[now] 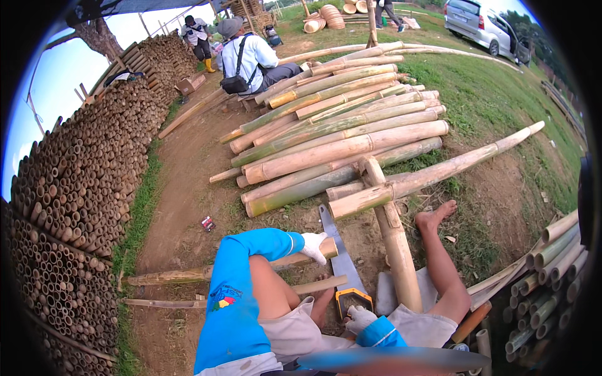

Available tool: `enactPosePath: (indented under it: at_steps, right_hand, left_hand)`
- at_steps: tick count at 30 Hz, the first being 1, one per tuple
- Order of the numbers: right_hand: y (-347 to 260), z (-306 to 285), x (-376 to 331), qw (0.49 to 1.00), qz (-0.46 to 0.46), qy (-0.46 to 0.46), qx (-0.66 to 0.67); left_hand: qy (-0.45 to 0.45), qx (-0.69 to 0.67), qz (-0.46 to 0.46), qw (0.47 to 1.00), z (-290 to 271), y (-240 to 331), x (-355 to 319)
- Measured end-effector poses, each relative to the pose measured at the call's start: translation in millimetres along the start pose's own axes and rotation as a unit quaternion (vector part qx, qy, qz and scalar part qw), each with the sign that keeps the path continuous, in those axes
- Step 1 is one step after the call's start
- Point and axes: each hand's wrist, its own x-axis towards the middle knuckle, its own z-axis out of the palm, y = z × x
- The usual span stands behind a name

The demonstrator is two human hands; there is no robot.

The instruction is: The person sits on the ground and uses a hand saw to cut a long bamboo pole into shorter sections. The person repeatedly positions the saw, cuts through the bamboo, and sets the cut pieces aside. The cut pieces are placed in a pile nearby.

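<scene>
Our gloved left hand [314,246] clenches around the end of a thin bamboo pole [207,273] lying across the dirt by our left knee. Our right hand [360,317] grips the yellow handle of a saw [339,259], its blade flat on the ground, tip toward the bamboo pile [338,135]. A thicker pole [394,241] lies just right of the blade. Bare dirt [185,188] opens to the left.

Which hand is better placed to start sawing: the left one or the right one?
The right hand, probably. It is already on the yellow handle of the handsaw, which lies on the ground between the legs. The left hand rests on the end of a bamboo pole, so it can steady the pole.
</scene>
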Motion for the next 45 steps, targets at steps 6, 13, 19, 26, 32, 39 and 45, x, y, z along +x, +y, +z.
enactPosePath:
  at_steps: [6,13,19,26,32,39,45]
  right_hand:
    - [6.1,3.7,11.2,0.999,-0.022,0.033,-0.002]
    - [10.8,9.2,15.0,0.999,-0.001,0.037,0.0]
    - [12.2,9.6,17.2,1.0,-0.007,0.029,-0.011]
    - [10.6,10.0,16.0,0.999,-0.017,0.047,-0.009]
    - [6.0,5.4,11.6,0.999,-0.014,0.048,-0.001]
    - [5.9,5.3,12.6,0.999,-0.018,0.041,-0.006]
    - [6.1,3.8,13.2,0.999,-0.017,0.039,0.0]
  left_hand:
    - [0.028,0.009,0.004,1.0,-5.1,-6.2,4.7]
    - [0.025,0.016,0.0,1.0,-3.8,-12.6,10.8]
    - [0.039,0.01,0.012,0.999,-3.8,-12.2,8.5]
    - [0.022,0.012,0.003,1.0,-6.2,-9.9,8.4]
    - [0.023,0.012,-0.003,1.0,-8.3,-7.4,5.1]
    - [0.021,0.015,-0.002,1.0,-7.7,-9.8,7.4]
    - [0.023,0.014,0.007,1.0,-4.6,-14.1,11.2]
